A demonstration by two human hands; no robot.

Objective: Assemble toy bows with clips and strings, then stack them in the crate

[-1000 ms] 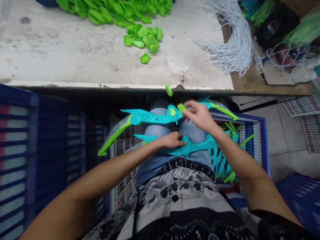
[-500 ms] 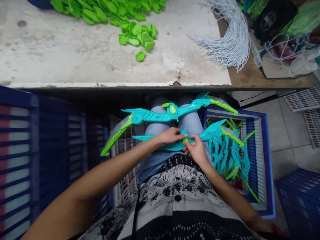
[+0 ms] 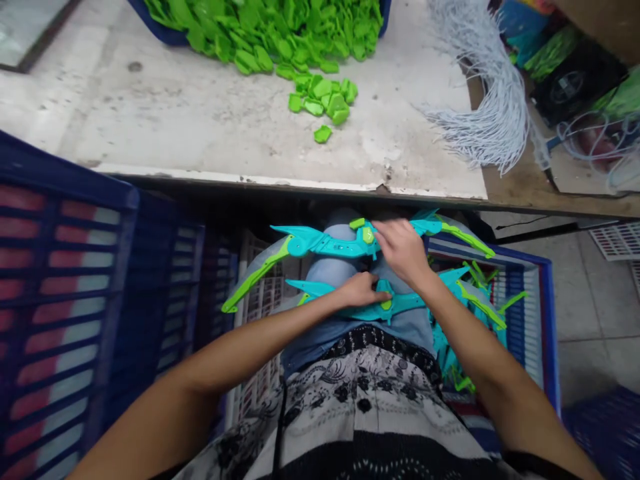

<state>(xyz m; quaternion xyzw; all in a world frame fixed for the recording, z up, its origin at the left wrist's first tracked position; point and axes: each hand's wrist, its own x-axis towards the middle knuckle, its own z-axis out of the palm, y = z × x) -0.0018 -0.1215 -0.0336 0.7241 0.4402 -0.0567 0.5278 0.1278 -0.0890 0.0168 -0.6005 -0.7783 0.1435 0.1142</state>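
Two teal and green toy bows lie across my lap. My left hand [image 3: 361,290] rests on the middle of the nearer bow [image 3: 405,301], fingers curled down on its grip beside a small green piece set in it. My right hand [image 3: 400,250] reaches to the centre of the farther bow [image 3: 320,245], fingertips touching it next to a small green insert [image 3: 368,234]. Whether the right fingers pinch anything is hidden.
A worn white table [image 3: 165,127] stands ahead with a blue bin and heap of green plastic pieces [image 3: 280,30] and a bundle of white cords [image 3: 493,107]. A blue crate [image 3: 537,293] of finished bows is at my right; dark blue crates [image 3: 65,280] at my left.
My right hand moved up from the nearer bow's centre to the farther bow's centre. A green piece now sits in the nearer bow. The view tilted upward.
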